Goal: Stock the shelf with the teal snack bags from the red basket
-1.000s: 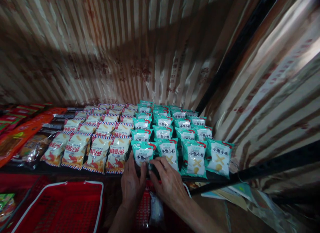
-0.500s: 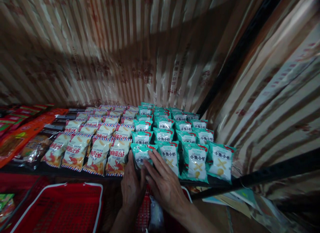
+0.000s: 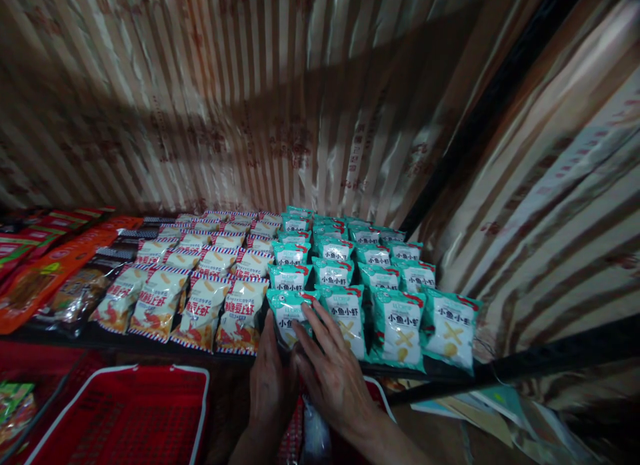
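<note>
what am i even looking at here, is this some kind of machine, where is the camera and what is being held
There is no machine: these are a person's two bare hands, seen by a camera worn on the head, looking forward and down. In front is a dark shelf with snack packets set in rows: teal-and-white packets on the right, white packets with red print beside them, and an orange packet further left. The left hand is at the left side of the front-left teal packet, and the right hand has its fingers over that packet's front. Whether they grip it or only touch it, I cannot tell. Below the shelf is a red basket.
</note>
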Demonstrator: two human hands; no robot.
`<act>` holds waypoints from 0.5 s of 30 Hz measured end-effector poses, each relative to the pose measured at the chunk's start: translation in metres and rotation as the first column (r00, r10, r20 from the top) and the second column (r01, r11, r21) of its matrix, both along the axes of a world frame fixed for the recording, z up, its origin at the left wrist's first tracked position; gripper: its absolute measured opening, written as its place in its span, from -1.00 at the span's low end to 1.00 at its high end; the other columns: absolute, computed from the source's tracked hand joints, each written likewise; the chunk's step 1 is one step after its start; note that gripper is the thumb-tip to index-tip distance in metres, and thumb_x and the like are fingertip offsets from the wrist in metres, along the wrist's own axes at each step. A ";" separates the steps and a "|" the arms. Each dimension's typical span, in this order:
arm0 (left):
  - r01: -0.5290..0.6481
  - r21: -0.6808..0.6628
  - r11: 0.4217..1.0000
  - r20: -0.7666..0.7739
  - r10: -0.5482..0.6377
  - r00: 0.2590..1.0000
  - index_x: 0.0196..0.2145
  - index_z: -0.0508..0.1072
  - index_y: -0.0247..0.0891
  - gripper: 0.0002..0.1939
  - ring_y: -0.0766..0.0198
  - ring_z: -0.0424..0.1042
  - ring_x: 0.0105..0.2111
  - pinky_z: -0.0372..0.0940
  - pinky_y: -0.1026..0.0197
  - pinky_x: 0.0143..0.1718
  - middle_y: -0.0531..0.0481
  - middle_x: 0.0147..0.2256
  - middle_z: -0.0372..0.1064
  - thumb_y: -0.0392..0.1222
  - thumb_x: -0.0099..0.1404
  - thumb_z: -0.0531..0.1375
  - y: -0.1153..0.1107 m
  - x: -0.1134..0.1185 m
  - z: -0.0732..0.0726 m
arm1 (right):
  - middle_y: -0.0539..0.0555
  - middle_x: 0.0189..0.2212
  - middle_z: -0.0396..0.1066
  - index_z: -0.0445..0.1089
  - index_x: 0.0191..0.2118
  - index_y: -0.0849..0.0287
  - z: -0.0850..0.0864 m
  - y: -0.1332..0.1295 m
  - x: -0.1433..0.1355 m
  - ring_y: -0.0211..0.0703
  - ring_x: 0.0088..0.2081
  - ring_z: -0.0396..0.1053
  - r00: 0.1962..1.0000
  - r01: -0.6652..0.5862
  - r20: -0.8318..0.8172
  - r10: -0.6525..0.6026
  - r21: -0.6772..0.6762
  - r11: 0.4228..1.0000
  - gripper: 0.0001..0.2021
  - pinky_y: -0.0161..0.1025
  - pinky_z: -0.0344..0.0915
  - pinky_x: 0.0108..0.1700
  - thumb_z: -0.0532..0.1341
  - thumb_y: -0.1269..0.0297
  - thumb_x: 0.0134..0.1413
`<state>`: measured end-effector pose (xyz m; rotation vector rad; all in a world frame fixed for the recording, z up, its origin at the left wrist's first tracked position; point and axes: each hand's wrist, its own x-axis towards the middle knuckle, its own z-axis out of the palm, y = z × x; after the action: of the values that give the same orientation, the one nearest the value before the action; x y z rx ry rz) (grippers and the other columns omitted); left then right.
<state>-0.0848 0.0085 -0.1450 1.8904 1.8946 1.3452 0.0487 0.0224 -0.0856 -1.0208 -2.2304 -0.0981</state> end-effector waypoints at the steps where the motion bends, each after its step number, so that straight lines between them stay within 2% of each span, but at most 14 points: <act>1: 0.011 0.018 1.000 -0.018 -0.011 1.000 0.30 -0.18 -0.29 -0.35 0.13 0.27 0.13 0.36 0.12 -0.03 -0.31 0.18 0.16 -0.20 0.34 0.01 -0.001 0.001 0.000 | 0.24 0.27 0.03 0.22 0.16 0.21 0.000 0.000 -0.001 0.11 0.33 -0.16 1.000 0.008 0.002 -0.008 0.009 1.000 -0.60 0.16 0.26 0.13 0.06 0.41 0.21; 3: 0.003 0.071 0.997 -0.078 0.003 0.997 0.30 -0.16 -0.28 -0.36 0.14 0.26 0.14 0.38 0.17 -0.07 -0.30 0.19 0.15 -0.24 0.33 0.00 -0.004 0.003 0.002 | 0.26 0.27 0.04 0.23 0.15 0.24 0.000 0.001 -0.001 0.11 0.32 -0.16 1.000 0.021 0.009 -0.022 0.022 1.000 -0.60 0.16 0.26 0.13 0.07 0.42 0.19; 5: -0.073 0.138 0.988 -0.147 0.093 0.985 0.28 -0.06 -0.26 -0.39 0.12 0.24 0.15 0.41 0.21 -0.14 -0.30 0.20 0.13 -0.29 0.32 0.02 -0.008 0.008 0.007 | 0.26 0.27 0.02 0.22 0.15 0.24 0.000 0.001 -0.002 0.11 0.33 -0.17 1.000 0.027 0.012 -0.027 0.024 0.999 -0.60 0.16 0.24 0.15 0.08 0.42 0.19; 8: -0.172 0.278 0.945 -0.192 0.230 0.954 0.18 0.17 -0.29 -0.50 0.06 0.25 0.13 0.41 0.15 -0.15 -0.32 0.14 0.19 -0.33 0.28 0.06 -0.014 0.018 0.013 | 0.26 0.29 -0.02 0.20 0.17 0.24 0.000 0.001 -0.002 0.12 0.33 -0.20 1.000 0.029 0.010 -0.029 0.008 1.000 -0.58 0.18 0.21 0.17 0.06 0.43 0.19; 11: -0.122 0.360 0.925 -0.224 0.213 0.951 0.07 0.30 -0.31 -0.61 0.08 0.32 0.04 0.40 0.09 -0.14 -0.28 0.01 0.29 -0.32 0.29 0.06 -0.020 0.023 0.014 | 0.27 0.29 -0.04 0.21 0.17 0.23 0.001 0.000 -0.001 0.12 0.34 -0.22 0.999 0.037 0.008 -0.037 -0.013 0.999 -0.56 0.18 0.22 0.15 0.04 0.49 0.16; 13: -0.064 0.376 0.925 -0.273 0.176 0.946 0.09 0.29 -0.32 -0.60 0.08 0.30 0.05 0.38 0.06 -0.10 -0.27 0.00 0.31 -0.32 0.29 0.05 -0.022 0.023 0.011 | 0.26 0.29 -0.03 0.20 0.18 0.22 0.001 0.000 -0.001 0.12 0.34 -0.22 0.999 0.034 0.004 -0.034 -0.022 0.999 -0.53 0.19 0.22 0.15 0.03 0.51 0.14; 15: -0.026 0.381 0.924 -0.314 0.155 0.937 0.16 0.20 -0.35 -0.54 0.03 0.19 0.15 0.33 -0.02 -0.01 -0.29 0.04 0.28 -0.33 0.30 0.05 -0.021 0.021 0.007 | 0.24 0.29 -0.03 0.17 0.21 0.19 0.002 0.000 -0.002 0.11 0.33 -0.21 1.000 0.028 -0.006 -0.028 -0.031 0.999 -0.50 0.20 0.22 0.15 0.04 0.51 0.12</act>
<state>-0.0640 -0.0122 -0.1375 2.3777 2.0146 1.5894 0.0470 0.0222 -0.0838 -1.0679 -2.2182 -0.0727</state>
